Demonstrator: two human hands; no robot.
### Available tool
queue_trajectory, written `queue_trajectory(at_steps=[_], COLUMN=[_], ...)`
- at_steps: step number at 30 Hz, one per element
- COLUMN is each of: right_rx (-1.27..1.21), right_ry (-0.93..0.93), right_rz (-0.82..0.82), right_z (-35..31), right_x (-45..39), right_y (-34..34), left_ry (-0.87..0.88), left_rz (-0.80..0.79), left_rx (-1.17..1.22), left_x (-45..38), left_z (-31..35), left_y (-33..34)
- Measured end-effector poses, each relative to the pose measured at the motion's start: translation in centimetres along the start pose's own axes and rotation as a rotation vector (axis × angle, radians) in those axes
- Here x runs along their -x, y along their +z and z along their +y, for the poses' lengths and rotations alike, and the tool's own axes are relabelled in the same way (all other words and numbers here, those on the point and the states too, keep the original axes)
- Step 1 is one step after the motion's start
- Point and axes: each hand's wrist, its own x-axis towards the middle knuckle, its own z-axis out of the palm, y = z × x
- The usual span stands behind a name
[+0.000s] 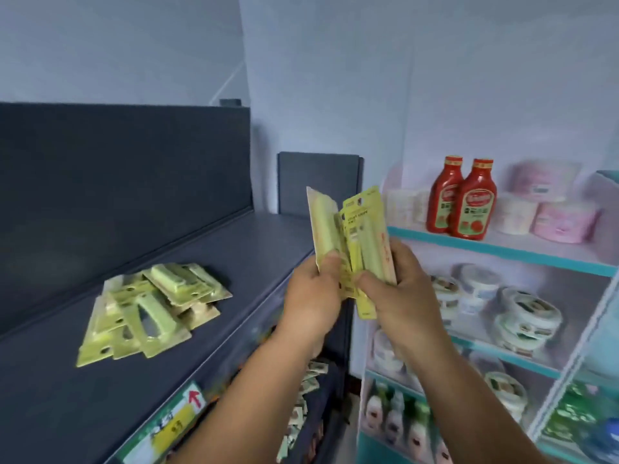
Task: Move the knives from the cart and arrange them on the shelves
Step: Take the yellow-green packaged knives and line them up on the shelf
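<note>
a fan of packaged knives (351,242) is clamped upright between the left hand (311,296) and right hand (402,293), just off the dark shelf (234,249). sorting seems underway; next, placement is needed beside the pile (150,306) at nine o'clock.

Knife packs (150,309) on shelf (234,249) — bottles (464,199) right.
</note>
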Motion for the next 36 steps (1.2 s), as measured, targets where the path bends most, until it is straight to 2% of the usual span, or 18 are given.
queue_trajectory(at_steps=[8, 16, 25, 29, 36], right_rx=[-0.207, -0.212, 0.006, 0.136, 0.602], right_ry=[0.056, 0.213, 0.236, 0.228, 0.036], right_rz=[-0.288, -0.516, -0.550, -0.558, -0.635], right_z=[1.0, 3.7, 8.0, 9.7, 12.3], right_x=[-8.3, -14.7, -19.5, -20.9, -23.2], right_y=[9.1, 15.2, 19.3, 20.3, 21.4], left_ry=[0.138, 0.088, -0.031, -0.031, -0.093], left_rz=[0.434, 0.645, 0.686, 0.680, 0.700], left_rx=[-0.127, -0.334, -0.411, -0.418, -0.437], left_x=[-5.7, -8.8, -10.8, -11.6, -12.9], left_z=[1.5, 0.6, -0.9, -1.0, -1.8], left_y=[-6.9, -10.7, -13.4, -14.0, -15.3])
